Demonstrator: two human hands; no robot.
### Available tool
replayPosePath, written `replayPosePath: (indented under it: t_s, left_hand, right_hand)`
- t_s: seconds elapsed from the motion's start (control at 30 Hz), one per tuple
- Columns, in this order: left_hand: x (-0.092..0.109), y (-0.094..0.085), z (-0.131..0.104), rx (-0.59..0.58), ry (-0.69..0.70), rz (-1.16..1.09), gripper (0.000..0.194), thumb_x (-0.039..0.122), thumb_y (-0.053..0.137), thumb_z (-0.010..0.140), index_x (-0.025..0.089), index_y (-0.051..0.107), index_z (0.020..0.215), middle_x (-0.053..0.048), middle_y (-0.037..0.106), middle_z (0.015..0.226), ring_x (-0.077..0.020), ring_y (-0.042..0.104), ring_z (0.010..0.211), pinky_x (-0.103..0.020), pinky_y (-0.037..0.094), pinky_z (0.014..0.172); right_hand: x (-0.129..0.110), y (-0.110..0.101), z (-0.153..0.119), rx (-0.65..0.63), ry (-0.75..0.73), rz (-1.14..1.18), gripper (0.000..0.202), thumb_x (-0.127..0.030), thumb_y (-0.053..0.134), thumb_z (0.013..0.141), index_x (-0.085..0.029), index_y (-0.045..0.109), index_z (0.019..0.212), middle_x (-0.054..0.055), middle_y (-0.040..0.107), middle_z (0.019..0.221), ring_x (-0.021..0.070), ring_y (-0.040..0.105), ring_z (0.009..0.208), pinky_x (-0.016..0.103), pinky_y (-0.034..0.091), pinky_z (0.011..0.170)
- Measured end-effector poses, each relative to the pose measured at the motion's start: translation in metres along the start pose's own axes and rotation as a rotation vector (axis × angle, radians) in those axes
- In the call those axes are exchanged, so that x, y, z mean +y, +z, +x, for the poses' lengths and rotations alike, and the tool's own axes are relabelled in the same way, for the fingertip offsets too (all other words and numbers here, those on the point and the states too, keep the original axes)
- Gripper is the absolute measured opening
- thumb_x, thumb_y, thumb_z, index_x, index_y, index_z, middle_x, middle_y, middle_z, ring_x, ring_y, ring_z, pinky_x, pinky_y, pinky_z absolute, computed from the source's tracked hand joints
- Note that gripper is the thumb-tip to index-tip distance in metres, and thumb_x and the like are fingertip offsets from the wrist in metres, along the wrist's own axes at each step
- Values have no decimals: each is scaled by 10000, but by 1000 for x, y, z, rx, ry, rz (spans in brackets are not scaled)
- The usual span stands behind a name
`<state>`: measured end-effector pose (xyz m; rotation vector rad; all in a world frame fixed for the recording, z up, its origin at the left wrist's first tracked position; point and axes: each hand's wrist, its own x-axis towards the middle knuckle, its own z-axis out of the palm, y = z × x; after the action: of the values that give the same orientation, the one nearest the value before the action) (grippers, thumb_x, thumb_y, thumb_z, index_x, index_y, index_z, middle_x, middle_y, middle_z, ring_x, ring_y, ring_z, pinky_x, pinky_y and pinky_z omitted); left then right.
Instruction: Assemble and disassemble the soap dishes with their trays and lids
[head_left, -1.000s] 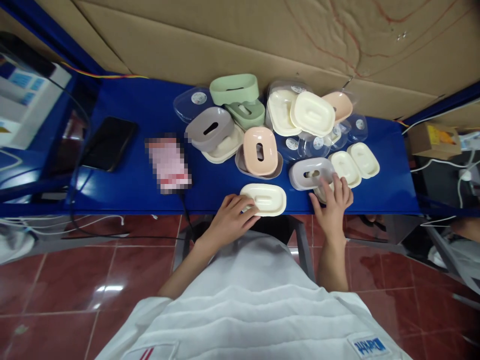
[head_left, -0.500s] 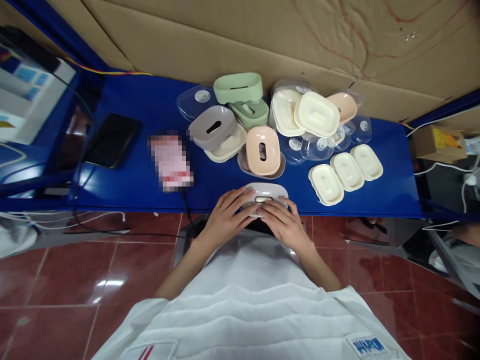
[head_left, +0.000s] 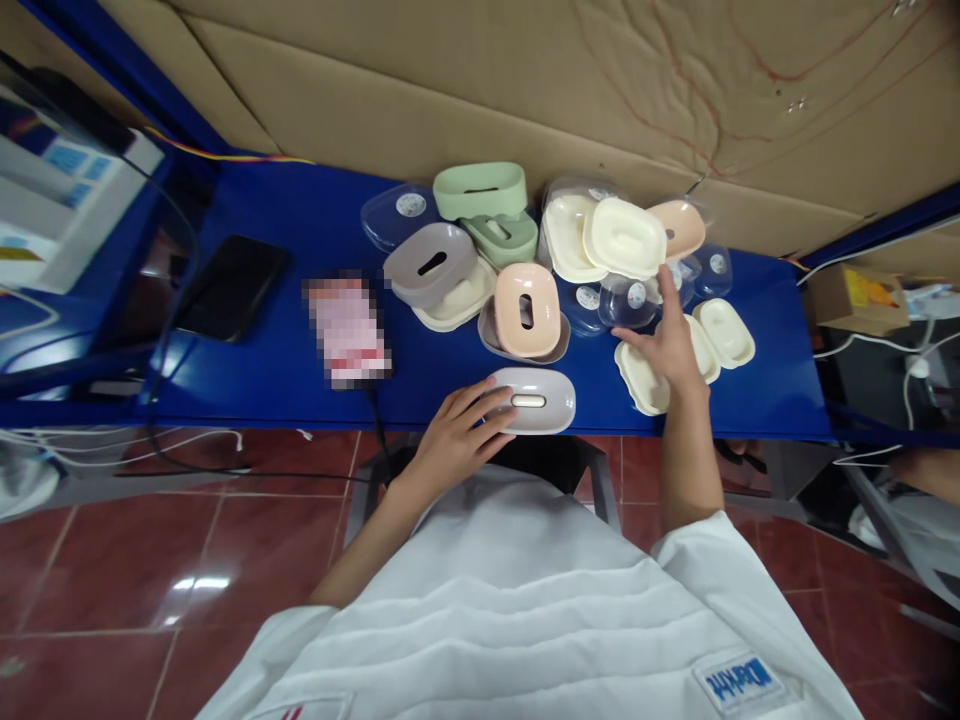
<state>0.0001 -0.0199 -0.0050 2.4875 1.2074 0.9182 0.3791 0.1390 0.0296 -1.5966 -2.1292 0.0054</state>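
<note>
A grey, slotted oval soap dish (head_left: 551, 402) lies at the table's front edge, a cream strip showing through its slot. My left hand (head_left: 457, 430) has its fingers over the dish's left end and its thumb along the near side, holding it. Over to the right, my right hand (head_left: 671, 350) is open, thumb and forefinger spread wide, and grips nothing. It hovers over a row of cream oval trays (head_left: 725, 333), partly hiding the nearer ones. Its forefinger points at a stacked cream tray (head_left: 628, 240); whether they touch, I cannot tell.
Behind the grey dish are a peach slotted piece (head_left: 544, 310), a grey slotted piece (head_left: 450, 265) and green pieces (head_left: 480, 190). Clear covers (head_left: 628, 300) lie among them. At left are a pixelated device (head_left: 346, 330) with a cable and a black phone (head_left: 232, 290). Cardboard (head_left: 420, 80) lines the back.
My right hand has let go of the grey soap dish and moved right and away from me, over the cream trays. My left hand stays at the dish. The view has shifted slightly.
</note>
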Motion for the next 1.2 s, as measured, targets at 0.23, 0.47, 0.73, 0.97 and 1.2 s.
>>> replayPosePath:
  t_s: [0.23,0.47,0.73,0.97,1.2]
  left_hand:
    - [0,3,3,6,-48,-49,423,232,774,951,283,693,1363,-130,626,1535,-321,556,1479,-528,539,1176]
    - [1,8,3,71,-123,-114,737,298,799,935,296,459,1590,-204,404,1671,-369,476,1532,-521,567,1142]
    - [-3,3,8,-52,-218,-200,939,449,772,957,274,228,1702,-222,459,1626,-372,483,1519,-571,482,1214]
    - [1,6,10,-69,-228,-157,795,396,728,996,312,326,1677,-191,419,1655,-361,464,1526,-529,496,1195]
    - [0,10,16,-53,-229,-119,839,470,780,945,302,378,1662,-188,459,1630,-380,498,1484,-567,483,1195]
  right_hand:
    - [-41,-33,-36,45,-156,-42,779,-603,813,884,-194,621,1518,216,593,1540,378,578,1400,507,443,1196]
    - [-128,-13,-117,-18,-165,71,760,-606,785,908,-315,551,1569,146,518,1621,393,545,1413,574,481,1170]
    - [-168,23,-120,-75,-159,113,689,-592,756,934,-339,562,1544,137,463,1657,384,471,1477,599,444,1206]
    - [-143,26,-113,-90,-233,144,741,-593,731,950,-326,489,1597,158,417,1677,395,434,1525,630,443,1215]
    - [-141,27,-110,-111,-276,176,868,-528,705,989,-366,256,1714,128,262,1771,401,320,1609,646,400,1258]
